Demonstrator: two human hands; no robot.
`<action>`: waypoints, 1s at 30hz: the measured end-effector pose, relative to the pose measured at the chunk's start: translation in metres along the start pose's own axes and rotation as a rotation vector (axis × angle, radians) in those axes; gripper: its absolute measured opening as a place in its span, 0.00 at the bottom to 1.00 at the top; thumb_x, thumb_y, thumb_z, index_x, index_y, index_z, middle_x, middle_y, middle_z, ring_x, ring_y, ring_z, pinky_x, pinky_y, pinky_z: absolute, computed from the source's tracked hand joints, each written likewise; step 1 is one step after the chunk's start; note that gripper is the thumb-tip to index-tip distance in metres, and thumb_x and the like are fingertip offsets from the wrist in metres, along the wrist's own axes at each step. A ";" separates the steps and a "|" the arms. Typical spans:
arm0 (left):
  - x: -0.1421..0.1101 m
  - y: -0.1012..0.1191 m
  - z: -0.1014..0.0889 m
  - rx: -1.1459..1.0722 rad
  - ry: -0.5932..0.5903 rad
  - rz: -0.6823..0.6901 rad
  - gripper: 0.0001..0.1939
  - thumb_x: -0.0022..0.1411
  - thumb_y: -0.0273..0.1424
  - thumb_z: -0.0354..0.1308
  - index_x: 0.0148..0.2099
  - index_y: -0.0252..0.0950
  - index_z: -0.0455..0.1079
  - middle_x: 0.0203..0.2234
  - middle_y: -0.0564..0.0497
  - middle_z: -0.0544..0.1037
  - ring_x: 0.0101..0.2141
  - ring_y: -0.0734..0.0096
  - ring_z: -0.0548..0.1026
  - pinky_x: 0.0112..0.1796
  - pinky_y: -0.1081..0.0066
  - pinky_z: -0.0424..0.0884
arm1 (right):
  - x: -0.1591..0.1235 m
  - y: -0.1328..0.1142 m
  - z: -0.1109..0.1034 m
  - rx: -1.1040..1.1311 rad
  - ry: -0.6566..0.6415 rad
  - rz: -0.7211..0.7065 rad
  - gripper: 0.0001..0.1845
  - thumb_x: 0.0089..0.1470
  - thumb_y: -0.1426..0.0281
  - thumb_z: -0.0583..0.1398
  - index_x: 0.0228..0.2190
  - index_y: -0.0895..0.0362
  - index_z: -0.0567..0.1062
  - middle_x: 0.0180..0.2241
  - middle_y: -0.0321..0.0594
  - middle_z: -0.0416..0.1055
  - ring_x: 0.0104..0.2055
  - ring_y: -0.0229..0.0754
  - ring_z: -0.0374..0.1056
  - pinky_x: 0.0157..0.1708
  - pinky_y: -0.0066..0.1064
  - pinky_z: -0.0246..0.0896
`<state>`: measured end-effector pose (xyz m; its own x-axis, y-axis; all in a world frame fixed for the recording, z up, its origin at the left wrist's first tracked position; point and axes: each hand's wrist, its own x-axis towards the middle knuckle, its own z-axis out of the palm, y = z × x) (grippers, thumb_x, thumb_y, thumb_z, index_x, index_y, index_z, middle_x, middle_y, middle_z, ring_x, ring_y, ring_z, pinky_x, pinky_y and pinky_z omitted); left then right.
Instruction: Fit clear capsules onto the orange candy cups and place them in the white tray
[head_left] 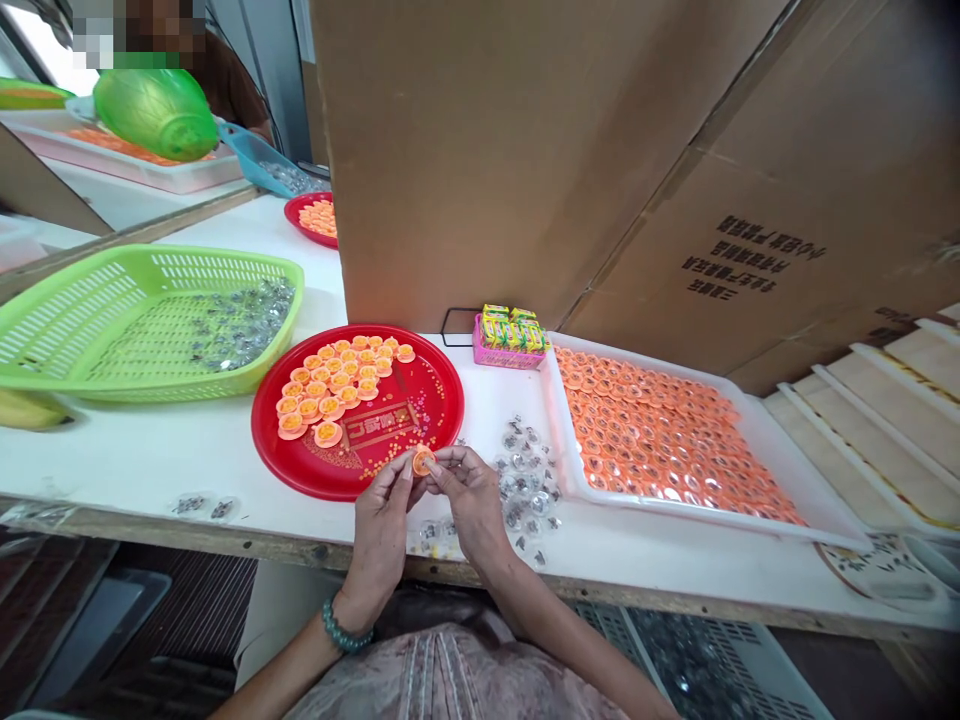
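Between both hands, over the near edge of a red round tray (281,455), I hold a small orange disc (423,461). My left hand (381,515) pinches it from the left, thumb and fingers closed. From the right, my right hand (472,500) grips its other side with the thumb on its face. Several more orange discs (328,385) lie loosely grouped on the tray's far left half. Just right of my right hand, small clear plastic pieces (529,490) with dark bits are scattered on the white table.
A white tray (566,470) of orange discs under clear covers stands to the right. Behind are a pink basket (510,355) of yellow-green packets and tall cardboard (480,170). At left sits a green basket (150,385) with clear pieces; a person (229,85) sits beyond.
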<state>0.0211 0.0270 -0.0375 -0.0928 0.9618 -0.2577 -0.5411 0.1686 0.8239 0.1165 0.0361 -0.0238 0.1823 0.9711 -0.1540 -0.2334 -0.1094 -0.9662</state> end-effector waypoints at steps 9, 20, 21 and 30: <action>-0.004 0.006 0.004 -0.055 -0.018 0.018 0.10 0.55 0.35 0.62 0.39 0.38 0.74 0.38 0.51 0.78 0.40 0.68 0.74 0.44 0.69 0.70 | 0.000 -0.007 -0.001 0.001 0.002 0.008 0.13 0.42 0.64 0.67 0.29 0.59 0.74 0.23 0.35 0.71 0.25 0.35 0.66 0.30 0.29 0.65; 0.000 0.010 0.005 -0.038 0.056 0.027 0.16 0.46 0.32 0.68 0.39 0.35 0.72 0.35 0.50 0.78 0.37 0.69 0.74 0.42 0.68 0.70 | -0.011 -0.009 0.002 -0.178 -0.035 -0.214 0.04 0.50 0.71 0.59 0.31 0.56 0.74 0.29 0.37 0.69 0.32 0.37 0.66 0.35 0.30 0.64; 0.000 0.010 0.005 -0.046 0.057 0.019 0.16 0.46 0.32 0.68 0.39 0.35 0.72 0.34 0.50 0.78 0.37 0.69 0.74 0.41 0.69 0.70 | -0.012 -0.010 0.000 -0.261 -0.052 -0.279 0.07 0.50 0.73 0.59 0.34 0.55 0.74 0.32 0.38 0.69 0.34 0.38 0.66 0.36 0.31 0.64; -0.001 0.021 0.009 -0.079 -0.032 -0.092 0.22 0.44 0.30 0.69 0.43 0.38 0.70 0.33 0.52 0.78 0.34 0.72 0.74 0.37 0.74 0.68 | -0.008 -0.006 -0.010 -0.692 -0.128 -0.668 0.22 0.49 0.79 0.56 0.46 0.52 0.72 0.40 0.43 0.68 0.42 0.42 0.66 0.43 0.34 0.63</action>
<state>0.0178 0.0319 -0.0157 -0.0133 0.9495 -0.3134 -0.6107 0.2404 0.7545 0.1260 0.0264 -0.0192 -0.0412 0.8897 0.4547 0.5013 0.4120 -0.7609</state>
